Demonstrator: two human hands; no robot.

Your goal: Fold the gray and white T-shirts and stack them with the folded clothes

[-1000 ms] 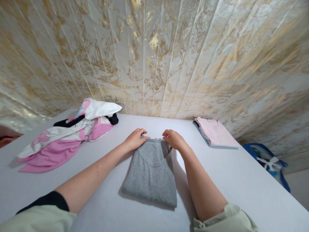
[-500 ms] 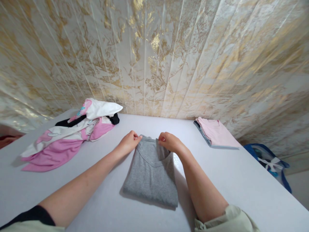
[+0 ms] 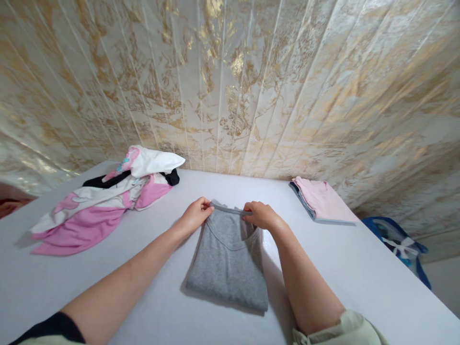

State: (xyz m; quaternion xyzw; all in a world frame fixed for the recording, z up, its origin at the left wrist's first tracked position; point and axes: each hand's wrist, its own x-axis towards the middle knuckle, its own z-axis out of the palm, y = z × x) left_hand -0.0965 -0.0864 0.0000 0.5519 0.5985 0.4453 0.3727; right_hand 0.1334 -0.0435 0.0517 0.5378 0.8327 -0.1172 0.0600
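Note:
A folded grey shirt [image 3: 230, 268] lies on the white table [image 3: 151, 297] in front of me, its scooped neckline at the far end. My left hand [image 3: 197, 212] pinches the far left corner of the neck edge between thumb and fingers. At the far right corner, my right hand [image 3: 264, 215] has its fingers closed on the same edge. Between the two hands the neck band runs fairly straight. The fingertips are partly hidden by the cloth.
To the left is a loose heap of pink, white and black clothes [image 3: 97, 215]. A stack of folded clothes with a pink shirt [image 3: 327, 201] on top lies at the back right. Beyond the right edge sits a blue-trimmed bag [image 3: 398, 244]. A gold-patterned curtain [image 3: 230, 96] hangs behind.
My right hand has shifted slightly right and now grips the neck edge. The neck band between my hands has become straighter. My left hand keeps its hold at the left corner.

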